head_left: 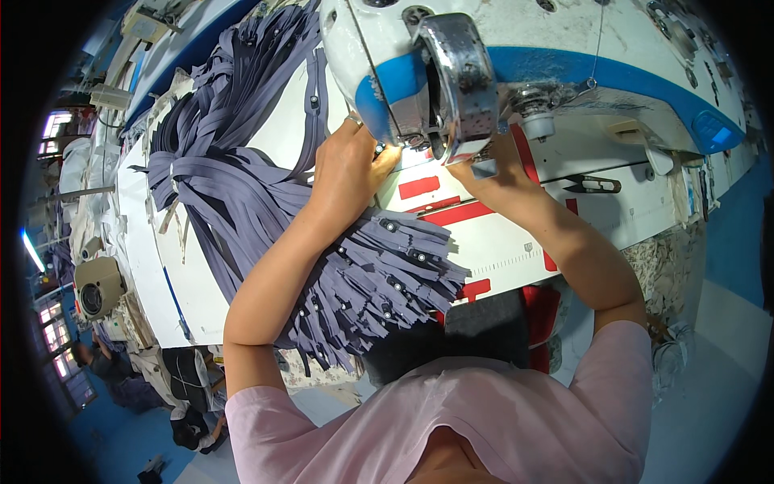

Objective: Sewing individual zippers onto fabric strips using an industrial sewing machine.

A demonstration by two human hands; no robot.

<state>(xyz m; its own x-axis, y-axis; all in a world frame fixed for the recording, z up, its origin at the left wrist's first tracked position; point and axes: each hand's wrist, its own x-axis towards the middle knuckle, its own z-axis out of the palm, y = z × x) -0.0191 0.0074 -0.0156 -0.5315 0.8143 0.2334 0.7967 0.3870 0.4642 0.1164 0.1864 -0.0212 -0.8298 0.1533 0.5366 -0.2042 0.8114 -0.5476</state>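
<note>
Now I am feeding a zipper (385, 153) under the sewing machine (451, 81) head, far on the desk (500, 242). My left hand (348, 165) fingers are pinching it closed; my right hand (492, 173) is guiding beside, grip hidden. Next, I judge, needs steady alignment. Zipper pile (379, 282) is lying near.

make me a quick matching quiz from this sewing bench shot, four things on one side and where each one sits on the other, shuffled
Things:
1. left hand
2. right hand
3. pile of grey zippers
4. thread snips

Places:
A. lying alone on the white table, to the right of the needle area
B. spread across the table on the left, with ends hanging over the near edge
C. under the sewing machine head, on its left side
D. under the shiny metal face of the machine head, just to its right

Pairs: 1-C, 2-D, 3-B, 4-A
</note>
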